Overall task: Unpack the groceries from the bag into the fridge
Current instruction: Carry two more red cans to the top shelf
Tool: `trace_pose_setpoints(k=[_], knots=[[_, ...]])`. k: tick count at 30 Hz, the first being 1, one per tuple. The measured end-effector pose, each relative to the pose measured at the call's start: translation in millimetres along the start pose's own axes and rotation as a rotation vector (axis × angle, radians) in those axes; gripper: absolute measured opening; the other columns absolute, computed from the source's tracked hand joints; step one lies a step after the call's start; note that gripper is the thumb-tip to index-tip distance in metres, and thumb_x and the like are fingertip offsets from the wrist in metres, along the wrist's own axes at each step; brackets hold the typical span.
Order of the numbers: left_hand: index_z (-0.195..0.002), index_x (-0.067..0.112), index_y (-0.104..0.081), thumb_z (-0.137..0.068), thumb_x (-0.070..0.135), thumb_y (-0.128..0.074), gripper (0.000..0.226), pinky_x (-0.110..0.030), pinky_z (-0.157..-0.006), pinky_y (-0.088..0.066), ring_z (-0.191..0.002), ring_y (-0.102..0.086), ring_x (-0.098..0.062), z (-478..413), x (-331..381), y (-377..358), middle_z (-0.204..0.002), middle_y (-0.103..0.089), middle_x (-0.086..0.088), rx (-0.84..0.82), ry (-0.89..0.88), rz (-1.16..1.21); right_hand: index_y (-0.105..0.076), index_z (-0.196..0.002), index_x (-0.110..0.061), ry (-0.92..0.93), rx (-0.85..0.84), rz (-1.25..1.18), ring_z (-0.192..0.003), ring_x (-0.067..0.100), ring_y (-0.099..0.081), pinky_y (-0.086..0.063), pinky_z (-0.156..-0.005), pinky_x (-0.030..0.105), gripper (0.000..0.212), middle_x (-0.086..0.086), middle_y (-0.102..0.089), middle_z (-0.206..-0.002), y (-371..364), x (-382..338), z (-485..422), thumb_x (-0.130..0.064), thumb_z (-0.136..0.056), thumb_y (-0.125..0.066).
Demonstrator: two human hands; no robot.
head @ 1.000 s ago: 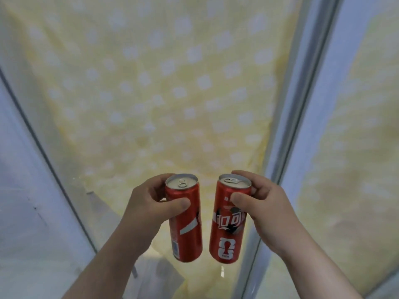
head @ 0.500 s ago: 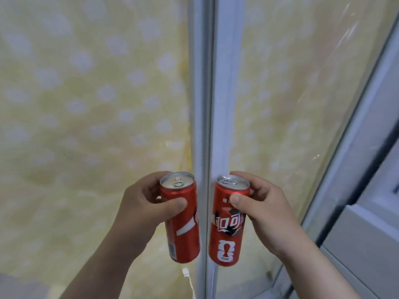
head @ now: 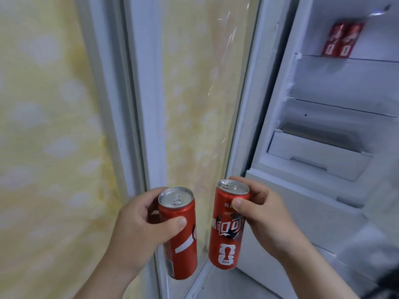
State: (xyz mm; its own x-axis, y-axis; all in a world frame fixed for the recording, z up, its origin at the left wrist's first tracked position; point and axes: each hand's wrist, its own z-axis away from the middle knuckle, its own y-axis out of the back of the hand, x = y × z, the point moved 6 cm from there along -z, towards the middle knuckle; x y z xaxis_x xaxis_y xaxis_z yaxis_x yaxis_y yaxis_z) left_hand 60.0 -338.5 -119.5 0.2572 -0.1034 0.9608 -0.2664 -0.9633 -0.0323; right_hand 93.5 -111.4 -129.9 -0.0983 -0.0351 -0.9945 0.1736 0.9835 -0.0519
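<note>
Lower centre of the frame: left hand [head: 138, 229] wrapped round the left can [head: 180, 238], thumb across its front, can a little tilted. Just beside, not touching: right hand [head: 265, 219] gripping the right can [head: 227, 229] near its rim, thumb on the front. Behind, left and centre: yellow dotted covering [head: 43, 126], split by a white frame [head: 144, 93]. Upper right: open fridge [head: 323, 78], two red cans [head: 342, 39] side by side on a glass shelf [head: 362, 59]; white drawer [head: 313, 158] below.

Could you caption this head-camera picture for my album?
Left hand grips the left can, right hand the right can, before the open fridge.
</note>
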Motion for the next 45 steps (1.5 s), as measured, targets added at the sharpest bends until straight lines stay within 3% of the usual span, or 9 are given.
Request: trace_pose_setpoints(k=[8,13,18,22,28,33,39,45], knots=[[-0.095,0.031,-0.075,-0.044,0.037,-0.076,0.052,-0.029,-0.067,-0.054,-0.079,-0.069,-0.020,-15,-16,-60,-0.088,-0.075,-0.005,-0.217,0.029,0.099,-0.066,-0.117,-0.016,0.038,0.226,0.069,-0.102,0.027,-0.070,-0.053,-0.085,0.038,0.069,0.009,-0.074,-0.107,57,-13,49,-0.031,-0.051,-0.080],[-0.089,0.032,-0.077,-0.044,0.036,-0.075,0.046,-0.040,-0.075,-0.057,-0.083,-0.068,-0.026,-28,-17,-102,-0.087,-0.075,-0.007,-0.254,0.017,0.121,-0.065,-0.120,-0.014,0.038,0.354,0.054,-0.103,0.031,-0.069,-0.052,-0.085,0.041,0.075,0.011,-0.074,-0.108,99,-11,62,-0.031,-0.049,-0.083],[-0.093,0.030,-0.076,-0.045,0.036,-0.075,0.048,-0.035,-0.073,-0.056,-0.082,-0.068,-0.021,-44,-15,-145,-0.088,-0.075,-0.005,-0.291,0.012,0.110,-0.067,-0.117,-0.016,0.060,0.394,0.030,-0.099,0.027,-0.071,-0.053,-0.080,0.036,0.093,0.010,-0.074,-0.106,134,-10,58,-0.044,-0.032,-0.094],[-0.095,0.029,-0.076,-0.045,0.035,-0.076,0.050,-0.031,-0.071,-0.056,-0.082,-0.069,-0.018,-60,-11,-182,-0.089,-0.075,-0.004,-0.310,-0.008,0.087,-0.067,-0.115,-0.017,0.082,0.413,-0.004,-0.097,0.027,-0.071,-0.052,-0.079,0.037,0.074,0.009,-0.075,-0.104,167,-13,48,-0.033,-0.045,-0.083],[-0.095,0.028,-0.076,-0.046,0.037,-0.076,0.050,-0.036,-0.074,-0.055,-0.085,-0.069,-0.020,-88,-13,-240,-0.091,-0.075,-0.004,-0.329,-0.034,0.039,-0.068,-0.115,-0.018,0.113,0.457,-0.036,-0.098,0.025,-0.071,-0.054,-0.081,0.039,0.074,0.007,-0.075,-0.105,221,-14,29,-0.035,-0.044,-0.082],[-0.096,0.030,-0.075,-0.044,0.035,-0.077,0.052,-0.037,-0.076,-0.056,-0.084,-0.069,-0.020,-110,-18,-286,-0.092,-0.075,-0.004,-0.333,-0.059,0.033,-0.068,-0.112,-0.020,0.127,0.472,-0.042,-0.095,0.021,-0.072,-0.054,-0.077,0.033,0.073,0.003,-0.076,-0.102,264,-16,12,-0.035,-0.042,-0.080],[-0.094,0.034,-0.075,-0.045,0.037,-0.077,0.049,-0.036,-0.074,-0.055,-0.085,-0.070,-0.017,-129,-25,-322,-0.092,-0.075,-0.001,-0.338,-0.052,0.040,-0.067,-0.112,-0.028,0.137,0.525,0.004,-0.098,0.020,-0.071,-0.055,-0.087,0.041,0.069,-0.002,-0.075,-0.104,304,-21,-2,-0.042,-0.046,-0.079],[-0.093,0.037,-0.074,-0.048,0.041,-0.076,0.046,-0.036,-0.075,-0.056,-0.089,-0.070,-0.018,-150,-20,-349,-0.095,-0.075,0.001,-0.374,-0.077,0.040,-0.068,-0.105,-0.033,0.164,0.543,0.038,-0.098,0.018,-0.070,-0.057,-0.083,0.038,0.043,-0.007,-0.075,-0.101,325,-34,-17,-0.024,-0.064,-0.080]])
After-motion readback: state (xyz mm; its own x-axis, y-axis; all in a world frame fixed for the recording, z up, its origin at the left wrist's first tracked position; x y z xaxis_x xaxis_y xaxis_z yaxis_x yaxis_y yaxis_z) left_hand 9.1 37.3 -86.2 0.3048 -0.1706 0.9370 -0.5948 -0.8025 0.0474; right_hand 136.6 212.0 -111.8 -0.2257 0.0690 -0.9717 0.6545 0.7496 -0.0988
